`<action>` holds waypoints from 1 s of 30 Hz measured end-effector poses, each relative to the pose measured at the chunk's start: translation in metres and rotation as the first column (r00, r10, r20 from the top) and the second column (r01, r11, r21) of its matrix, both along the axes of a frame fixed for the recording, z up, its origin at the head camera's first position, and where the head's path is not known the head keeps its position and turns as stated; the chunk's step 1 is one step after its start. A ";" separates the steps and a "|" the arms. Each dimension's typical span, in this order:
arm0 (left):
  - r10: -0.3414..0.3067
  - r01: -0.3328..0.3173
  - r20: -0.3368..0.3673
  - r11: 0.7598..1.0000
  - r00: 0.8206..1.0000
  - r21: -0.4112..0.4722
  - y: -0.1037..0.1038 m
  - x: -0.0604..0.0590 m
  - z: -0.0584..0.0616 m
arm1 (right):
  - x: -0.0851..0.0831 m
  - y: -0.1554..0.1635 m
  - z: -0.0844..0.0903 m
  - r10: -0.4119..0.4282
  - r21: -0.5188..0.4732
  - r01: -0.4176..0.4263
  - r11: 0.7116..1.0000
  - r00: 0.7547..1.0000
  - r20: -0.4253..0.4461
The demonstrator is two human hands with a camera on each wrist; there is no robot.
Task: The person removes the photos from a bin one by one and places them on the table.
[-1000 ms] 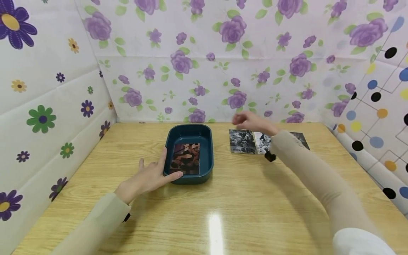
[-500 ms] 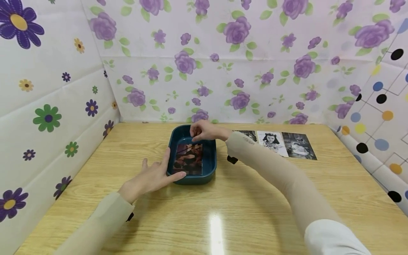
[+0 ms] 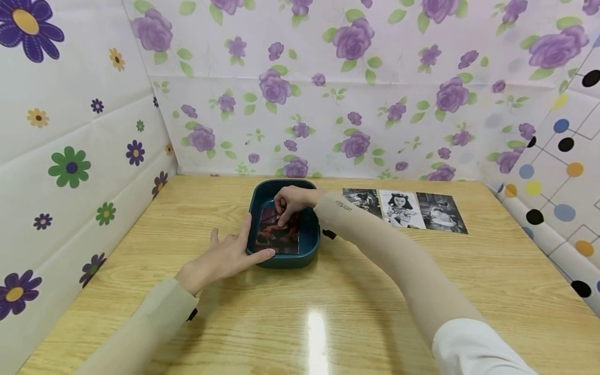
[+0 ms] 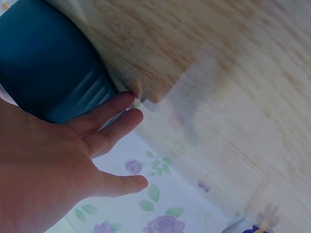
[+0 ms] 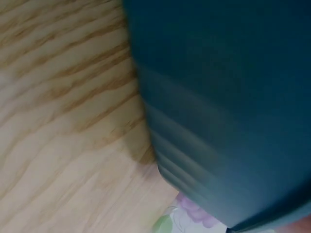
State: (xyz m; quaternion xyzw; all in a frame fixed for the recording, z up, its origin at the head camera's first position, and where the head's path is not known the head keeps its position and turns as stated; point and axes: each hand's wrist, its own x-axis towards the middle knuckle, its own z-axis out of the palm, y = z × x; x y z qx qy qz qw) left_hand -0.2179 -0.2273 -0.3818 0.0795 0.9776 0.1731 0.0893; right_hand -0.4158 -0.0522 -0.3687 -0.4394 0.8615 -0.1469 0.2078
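Photo print [image 3: 277,234]: 1 dark colour card lying flat on the floor of the teal tray [image 3: 310,245], centre of the head view. Judged thin, light, bendable, glossy and easily creased; best pinched at an edge or corner. Right hand [image 3: 290,200]: fingers curled down onto the print's upper edge, apparently pinching it. Left hand [image 3: 224,256]: fingers straight, pressed against the tray's left wall, bracing. Right of tray: 3 black-and-white photos [image 3: 404,209] in a row on the wooden table [image 3: 328,312].
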 end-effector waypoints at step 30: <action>0.005 -0.004 0.014 1.000 1.000 -0.028 0.001 -0.001 0.003 | -0.001 0.010 0.041 -0.087 -0.282 0.116 0.952 0.990 0.114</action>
